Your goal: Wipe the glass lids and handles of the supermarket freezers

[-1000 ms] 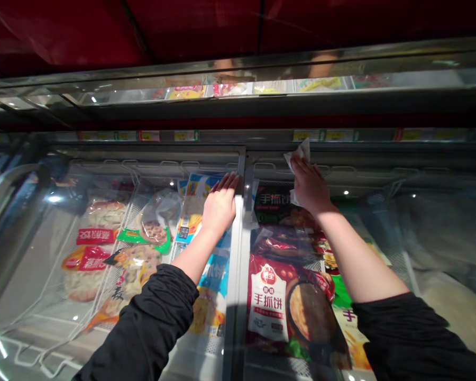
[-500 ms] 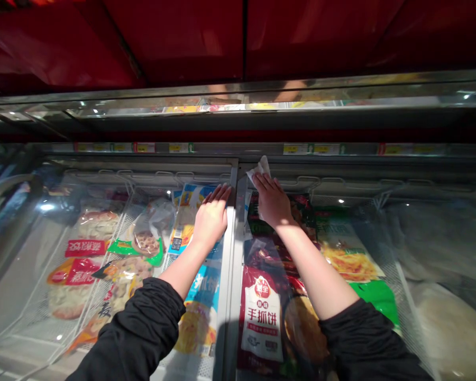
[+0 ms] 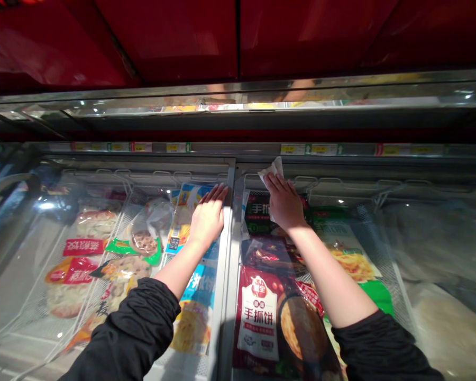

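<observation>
My right hand (image 3: 286, 203) presses a white cloth or tissue (image 3: 273, 168) flat against the glass lid (image 3: 341, 186) of a chest freezer, close to its far edge. The white piece pokes out beyond the fingertips; the rest lies hidden beneath the palm. My left hand (image 3: 208, 214) rests palm down with fingers stretched out on the left glass lid, beside the grey frame (image 3: 227, 238) between the two lids. It holds nothing. Under the glass near my left hand is a blue food packet (image 3: 180, 211); below my right hand lies a dark packet (image 3: 257, 211).
Beneath the lids sit a maroon pancake packet (image 3: 257, 317), a green packet (image 3: 378, 296), dumpling bags (image 3: 87, 225) and wire dividers (image 3: 400, 286). Price tags (image 3: 309, 149) line the rail behind. A metal-edged shelf (image 3: 143, 100) and red panels (image 3: 174, 37) overhang the back.
My right hand has slid to the right along the glass with the white piece, uncovering more of the dark packet. My left hand stays in place on its lid.
</observation>
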